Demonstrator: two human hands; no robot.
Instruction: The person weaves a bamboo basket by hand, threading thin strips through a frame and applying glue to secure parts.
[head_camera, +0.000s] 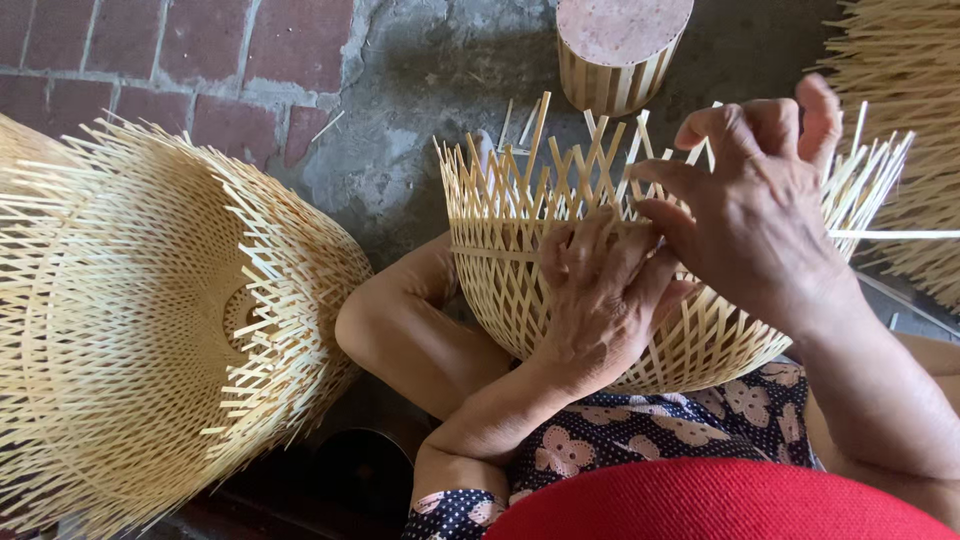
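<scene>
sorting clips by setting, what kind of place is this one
Probably an informal home or yard workshop for bamboo weaving, worked at floor level. The left hand and right hand work an unfinished woven basket held on the lap, a stack of finished bamboo frames lies beside, and the ground is worn brick and concrete.
</scene>
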